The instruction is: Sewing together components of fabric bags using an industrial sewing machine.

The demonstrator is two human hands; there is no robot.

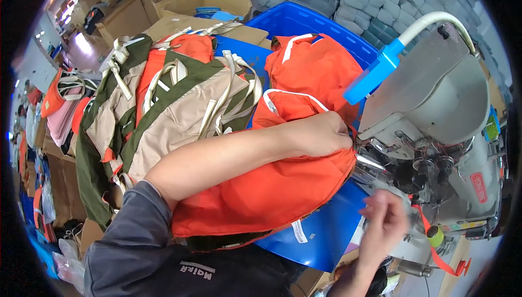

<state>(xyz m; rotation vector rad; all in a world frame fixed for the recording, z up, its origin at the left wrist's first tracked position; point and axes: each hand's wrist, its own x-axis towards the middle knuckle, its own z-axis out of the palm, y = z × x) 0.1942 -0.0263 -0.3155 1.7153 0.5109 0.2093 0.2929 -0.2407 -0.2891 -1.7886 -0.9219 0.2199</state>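
Observation:
My left hand is closed on the orange fabric bag, gripping its edge beside the metal parts of a grey sewing machine. The bag spreads across my front, its dark-edged lower rim curving over a blue work surface. My right hand is apart from the bag, to the right of it and in front of the machine. Motion smears its fingers, which look partly curled, so I cannot make out whether they hold anything. More orange fabric with white straps is bunched beyond my left hand.
Beige and green bag pieces with cream straps are heaped at left. A blue crate stands behind, near cardboard boxes. A blue lamp head hangs by the machine. An orange-red ribbon trails at lower right.

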